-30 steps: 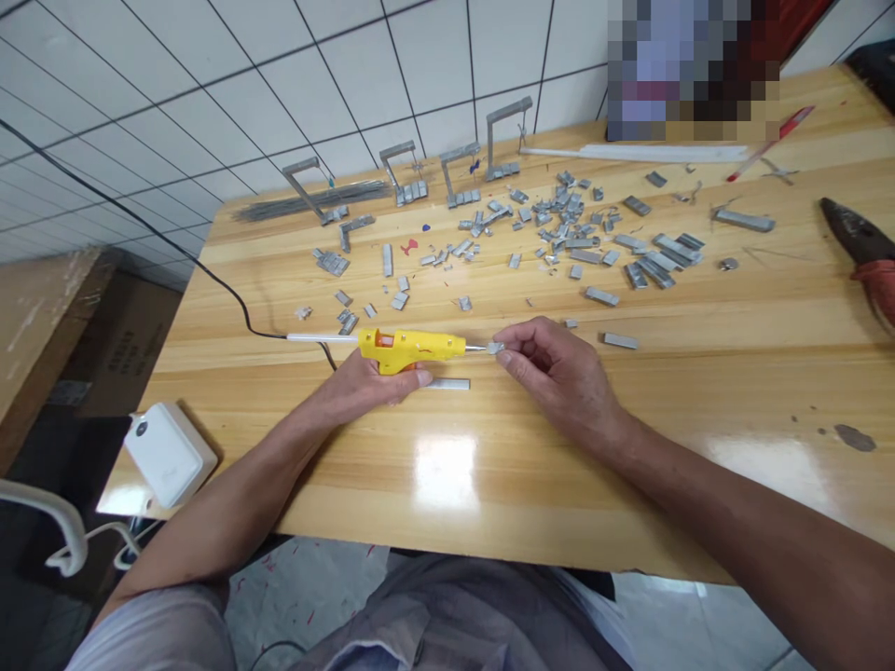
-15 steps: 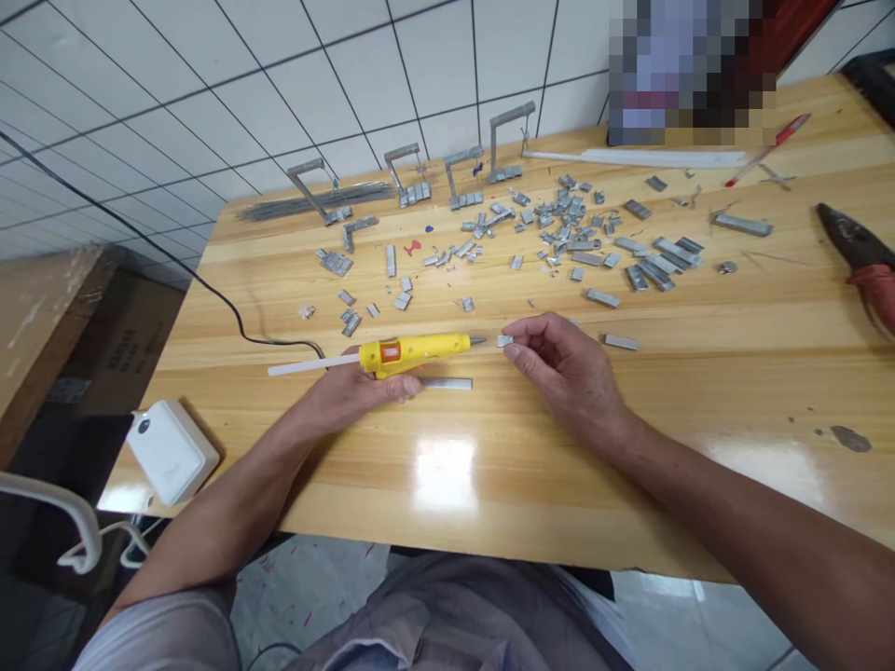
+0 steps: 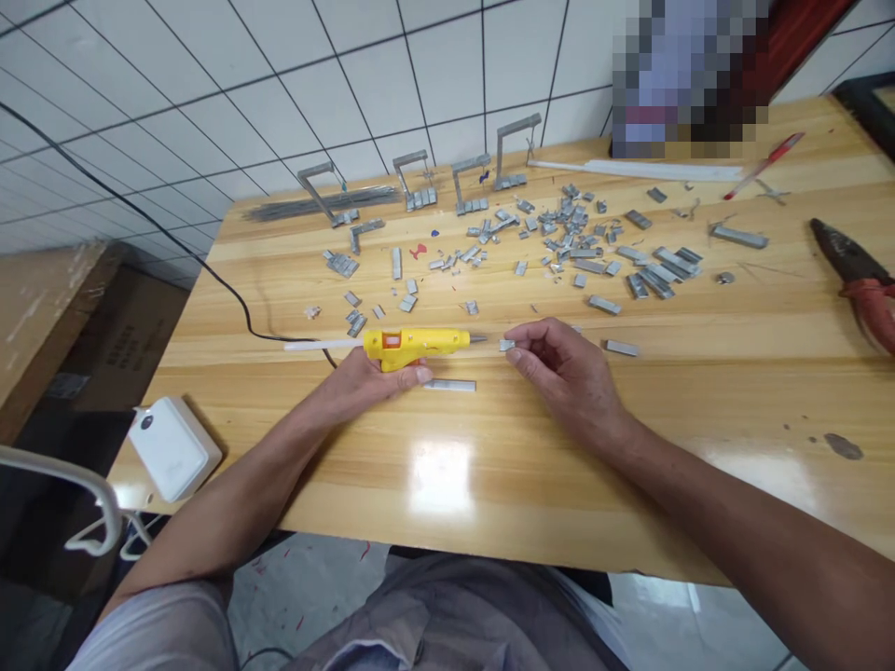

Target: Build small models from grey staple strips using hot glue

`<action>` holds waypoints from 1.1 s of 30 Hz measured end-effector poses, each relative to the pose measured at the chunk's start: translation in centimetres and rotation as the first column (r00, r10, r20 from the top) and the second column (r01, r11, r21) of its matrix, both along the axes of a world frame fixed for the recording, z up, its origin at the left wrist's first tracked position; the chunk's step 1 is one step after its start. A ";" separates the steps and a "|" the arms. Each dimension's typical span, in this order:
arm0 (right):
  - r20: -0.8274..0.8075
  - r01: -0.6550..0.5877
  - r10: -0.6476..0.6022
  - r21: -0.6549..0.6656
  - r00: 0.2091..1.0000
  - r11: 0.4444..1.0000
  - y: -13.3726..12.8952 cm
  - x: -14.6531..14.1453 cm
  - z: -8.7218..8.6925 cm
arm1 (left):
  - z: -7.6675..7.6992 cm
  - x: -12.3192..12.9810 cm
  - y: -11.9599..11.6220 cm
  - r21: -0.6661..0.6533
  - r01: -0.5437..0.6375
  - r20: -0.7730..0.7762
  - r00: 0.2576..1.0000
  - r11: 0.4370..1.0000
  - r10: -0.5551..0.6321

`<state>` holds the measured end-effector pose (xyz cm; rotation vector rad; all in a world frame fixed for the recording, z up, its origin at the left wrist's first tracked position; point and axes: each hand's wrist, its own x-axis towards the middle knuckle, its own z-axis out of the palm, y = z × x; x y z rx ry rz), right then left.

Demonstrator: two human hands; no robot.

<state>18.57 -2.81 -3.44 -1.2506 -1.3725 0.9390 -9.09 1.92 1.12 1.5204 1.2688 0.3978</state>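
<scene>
One cardboard box (image 3: 132, 326), well left of the left hand (image 3: 370, 380), carries what appears to be printing, too blurred to read. The left hand grips a yellow glue gun (image 3: 419, 348) whose nozzle (image 3: 478, 339), right at the small metal piece (image 3: 507, 346) a second ago, now stands apart from it, a gap suggesting that glue has gone on. Across that gap, the right hand (image 3: 563, 377) pinches the piece between thumb and finger. Pliers (image 3: 849, 266) lie to its right, no brand legible.
</scene>
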 end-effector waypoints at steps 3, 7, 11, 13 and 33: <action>0.009 0.008 -0.008 -0.021 1.000 1.000 0.1 0.0 0.0 | -0.1 -0.2 0.5 -0.011 -0.010 0.150 0.989 1.000 0.011; 0.058 0.021 -0.018 -0.053 0.998 0.998 0.2 -0.1 0.5 | -0.5 -0.7 1.8 -0.037 -0.006 0.375 0.927 0.999 0.020; 0.080 0.038 -0.029 -0.110 0.996 0.993 0.4 -0.3 1.8 | -0.9 -0.8 2.5 -0.068 0.018 0.424 0.906 0.998 0.013; 0.091 0.046 -0.034 -0.128 0.995 0.991 0.6 -0.3 2.6 | -1.0 -0.7 2.5 -0.091 0.029 0.420 0.907 0.995 0.012; -0.032 0.018 -0.022 -0.115 0.999 0.993 1.6 -1.4 1.4 | 0.2 -0.2 1.2 -0.030 0.042 0.121 0.992 0.999 -0.038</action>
